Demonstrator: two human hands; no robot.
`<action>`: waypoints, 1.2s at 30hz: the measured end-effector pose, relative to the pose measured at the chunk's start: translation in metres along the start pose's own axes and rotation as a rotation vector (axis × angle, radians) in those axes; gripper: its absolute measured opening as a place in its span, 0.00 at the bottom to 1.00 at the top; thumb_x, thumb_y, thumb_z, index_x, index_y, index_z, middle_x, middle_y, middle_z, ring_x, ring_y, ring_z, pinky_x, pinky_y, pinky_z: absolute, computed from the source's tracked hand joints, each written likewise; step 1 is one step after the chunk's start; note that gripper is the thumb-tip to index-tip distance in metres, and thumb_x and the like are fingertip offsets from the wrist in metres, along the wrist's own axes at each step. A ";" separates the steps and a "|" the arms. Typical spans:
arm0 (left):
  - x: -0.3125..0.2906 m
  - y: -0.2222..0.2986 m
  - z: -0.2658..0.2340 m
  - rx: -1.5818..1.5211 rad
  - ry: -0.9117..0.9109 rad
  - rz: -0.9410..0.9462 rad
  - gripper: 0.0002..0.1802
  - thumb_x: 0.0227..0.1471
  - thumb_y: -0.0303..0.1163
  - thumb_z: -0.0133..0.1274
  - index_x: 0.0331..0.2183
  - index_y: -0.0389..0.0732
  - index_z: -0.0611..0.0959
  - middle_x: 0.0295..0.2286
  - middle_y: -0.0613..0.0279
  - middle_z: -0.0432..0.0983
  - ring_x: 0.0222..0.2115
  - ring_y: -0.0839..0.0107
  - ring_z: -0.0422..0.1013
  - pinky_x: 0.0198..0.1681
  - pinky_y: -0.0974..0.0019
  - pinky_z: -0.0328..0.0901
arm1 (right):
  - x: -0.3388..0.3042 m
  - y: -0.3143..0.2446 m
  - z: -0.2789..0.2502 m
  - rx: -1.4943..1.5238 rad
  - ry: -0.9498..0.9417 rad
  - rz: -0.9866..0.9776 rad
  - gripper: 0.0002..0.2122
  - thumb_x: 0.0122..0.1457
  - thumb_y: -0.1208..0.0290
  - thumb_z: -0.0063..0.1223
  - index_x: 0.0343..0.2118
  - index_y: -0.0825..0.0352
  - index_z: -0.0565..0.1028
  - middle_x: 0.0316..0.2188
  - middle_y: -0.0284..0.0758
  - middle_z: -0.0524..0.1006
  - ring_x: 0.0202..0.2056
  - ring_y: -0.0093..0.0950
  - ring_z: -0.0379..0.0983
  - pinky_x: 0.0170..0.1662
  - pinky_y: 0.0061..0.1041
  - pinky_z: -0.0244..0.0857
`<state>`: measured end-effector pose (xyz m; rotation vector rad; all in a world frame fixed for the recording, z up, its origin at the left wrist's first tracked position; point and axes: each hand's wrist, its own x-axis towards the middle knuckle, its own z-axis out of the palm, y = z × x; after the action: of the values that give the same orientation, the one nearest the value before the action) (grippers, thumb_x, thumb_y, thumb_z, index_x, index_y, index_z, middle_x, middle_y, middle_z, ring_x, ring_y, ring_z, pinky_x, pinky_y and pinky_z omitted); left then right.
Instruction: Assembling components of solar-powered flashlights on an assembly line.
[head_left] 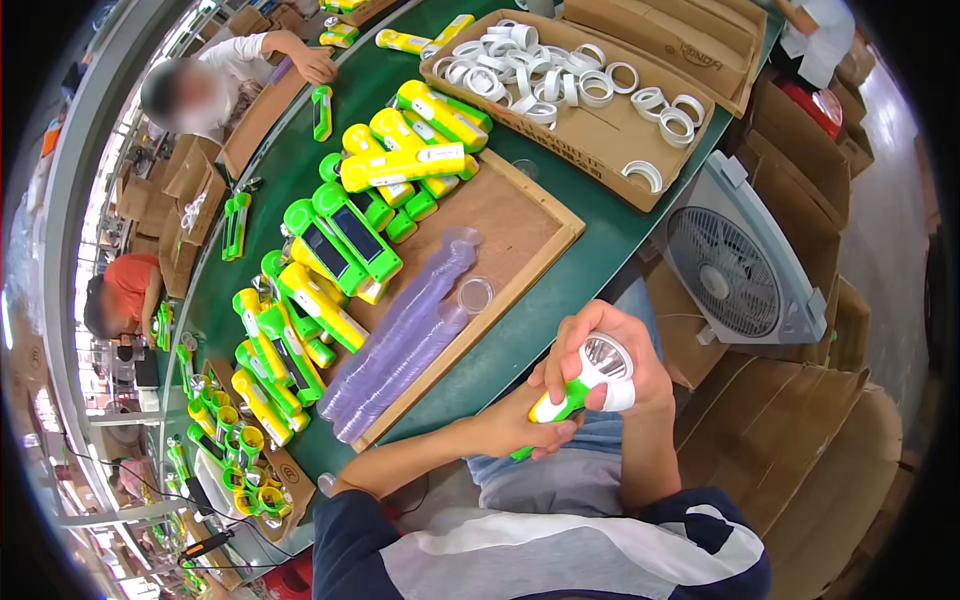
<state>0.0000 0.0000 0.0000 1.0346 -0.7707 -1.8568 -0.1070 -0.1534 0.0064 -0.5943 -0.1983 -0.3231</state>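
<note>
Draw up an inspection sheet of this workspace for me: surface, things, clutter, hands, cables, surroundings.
Surface: green table, with a wooden tray on it.
Things: yellow-green torch in hand; white rings in a box; long purplish stacks lying in the tray.
Clutter: more torches heaped by the tray, overlapping at odd angles.
Hands: left hand grips the torch's body; right hand wraps its head.
Cables: thin dark cable at lower left; where it ends is unclear.
Surroundings: box fan and cartons at right; other people across the table.
</note>
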 end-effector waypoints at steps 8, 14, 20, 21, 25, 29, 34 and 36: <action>0.004 -0.008 0.007 -0.043 0.177 0.088 0.23 0.54 0.40 0.56 0.42 0.35 0.66 0.23 0.60 0.67 0.17 0.75 0.64 0.18 0.72 0.61 | -0.001 0.001 0.005 -0.141 0.182 -0.005 0.21 0.47 0.74 0.69 0.41 0.69 0.69 0.33 0.35 0.76 0.32 0.34 0.78 0.50 0.45 0.70; -0.003 0.017 0.015 -0.661 -0.034 -0.014 0.27 0.55 0.50 0.54 0.41 0.37 0.66 0.18 0.63 0.64 0.13 0.75 0.62 0.15 0.72 0.58 | 0.011 -0.010 -0.013 0.163 0.139 0.093 0.22 0.60 0.60 0.55 0.51 0.70 0.66 0.42 0.41 0.76 0.40 0.36 0.77 0.52 0.40 0.68; -0.055 0.055 0.022 -0.360 0.233 0.243 0.30 0.51 0.52 0.59 0.42 0.37 0.69 0.19 0.64 0.65 0.14 0.74 0.65 0.19 0.69 0.63 | 0.025 0.016 -0.019 -0.099 0.224 0.039 0.21 0.67 0.57 0.40 0.55 0.68 0.66 0.50 0.42 0.73 0.51 0.32 0.71 0.57 0.35 0.62; -0.065 0.068 0.014 -0.218 0.375 0.301 0.35 0.45 0.56 0.63 0.42 0.37 0.71 0.19 0.64 0.68 0.15 0.74 0.67 0.19 0.70 0.64 | 0.026 0.025 -0.031 -0.279 0.345 -0.021 0.16 0.67 0.62 0.43 0.48 0.69 0.71 0.45 0.39 0.76 0.48 0.28 0.73 0.54 0.31 0.64; -0.127 0.132 -0.056 0.564 1.033 0.459 0.29 0.50 0.49 0.60 0.43 0.36 0.71 0.20 0.64 0.70 0.19 0.77 0.69 0.24 0.72 0.65 | 0.026 0.040 -0.054 -0.553 0.693 -0.088 0.05 0.63 0.74 0.46 0.36 0.69 0.73 0.27 0.33 0.75 0.27 0.20 0.72 0.31 0.19 0.67; -0.211 0.158 -0.218 0.898 1.627 0.073 0.35 0.50 0.50 0.60 0.49 0.33 0.70 0.35 0.55 0.76 0.32 0.68 0.74 0.36 0.64 0.68 | 0.034 0.061 -0.061 -0.739 0.827 -0.369 0.04 0.63 0.74 0.46 0.34 0.68 0.72 0.24 0.29 0.71 0.20 0.16 0.63 0.24 0.16 0.59; -0.245 0.161 -0.346 0.836 1.666 0.004 0.35 0.51 0.49 0.58 0.53 0.36 0.70 0.42 0.53 0.75 0.41 0.66 0.73 0.40 0.64 0.68 | 0.039 0.076 -0.065 -1.195 0.852 -0.457 0.03 0.59 0.76 0.50 0.30 0.68 0.73 0.20 0.32 0.69 0.18 0.20 0.61 0.21 0.20 0.53; -0.259 0.168 -0.387 0.825 1.537 0.043 0.32 0.52 0.45 0.56 0.55 0.41 0.71 0.48 0.50 0.73 0.46 0.58 0.72 0.48 0.59 0.67 | 0.042 0.078 -0.065 -1.526 0.775 -0.558 0.03 0.56 0.77 0.52 0.26 0.68 0.73 0.17 0.36 0.66 0.17 0.25 0.60 0.20 0.24 0.50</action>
<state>0.4792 0.1142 0.0470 2.3773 -0.4865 -0.2037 -0.0347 -0.1396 -0.0752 -1.8530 0.7407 -1.2456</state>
